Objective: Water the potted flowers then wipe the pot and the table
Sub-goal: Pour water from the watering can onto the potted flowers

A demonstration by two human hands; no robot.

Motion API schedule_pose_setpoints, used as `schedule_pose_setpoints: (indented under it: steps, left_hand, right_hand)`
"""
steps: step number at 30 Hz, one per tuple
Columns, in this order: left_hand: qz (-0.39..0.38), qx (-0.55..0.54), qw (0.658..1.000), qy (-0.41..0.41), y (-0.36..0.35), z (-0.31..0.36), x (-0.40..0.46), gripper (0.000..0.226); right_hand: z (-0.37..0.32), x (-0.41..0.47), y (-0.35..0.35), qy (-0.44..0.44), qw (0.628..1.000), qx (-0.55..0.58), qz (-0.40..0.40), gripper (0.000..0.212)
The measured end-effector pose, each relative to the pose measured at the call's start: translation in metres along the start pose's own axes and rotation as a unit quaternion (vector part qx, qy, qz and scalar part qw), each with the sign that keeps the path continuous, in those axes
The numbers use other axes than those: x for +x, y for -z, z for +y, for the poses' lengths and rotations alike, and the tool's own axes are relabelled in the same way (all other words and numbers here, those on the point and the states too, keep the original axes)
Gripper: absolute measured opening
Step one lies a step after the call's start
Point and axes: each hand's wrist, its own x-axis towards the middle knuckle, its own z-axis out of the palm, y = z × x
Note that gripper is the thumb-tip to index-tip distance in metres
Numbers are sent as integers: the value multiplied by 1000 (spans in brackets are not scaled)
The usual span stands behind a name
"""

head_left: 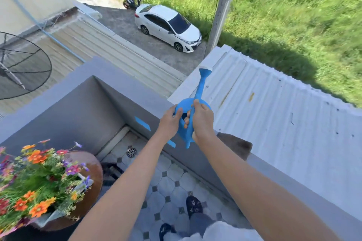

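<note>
A blue watering can (197,101) with a white rose on its long spout is held over the grey balcony wall (137,96), spout pointing away. My right hand (201,118) grips its handle. My left hand (170,119) holds the side of the can's body. The potted flowers (37,178), orange, purple and red, stand in a pale pot (52,216) on a round brown table (92,180) at the lower left, well away from both hands.
A brown cloth (238,146) lies on the wall top just right of my right arm. Below are the tiled balcony floor (168,188) with a drain (131,151), and my feet in dark slippers. Beyond the wall lie corrugated roofs, a parked white car and grass.
</note>
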Motion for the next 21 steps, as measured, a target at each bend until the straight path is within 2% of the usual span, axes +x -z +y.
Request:
schedule_pose_setpoints:
  steps: [7,10,12,17,21]
  left_hand:
    - [-47,-2,999,-2,-11,-22,28,22]
    - [-59,-5,998,3,-19,-32,30,33]
    - [-57,-19,998,7,-24,-36,30,36]
    - [-41,-52,998,15,-30,-28,27,25]
    - [-28,-44,998,37,-31,-30,41,51]
  right_hand:
    - [6,16,28,-22,999,-45,-15,34]
    - [14,20,38,-22,997,-67,-16,37]
    - [18,22,43,-16,997,-72,-24,36]
    - [16,29,49,-5,996,-73,-42,35]
    - [11,36,50,-29,995,-79,-61,30]
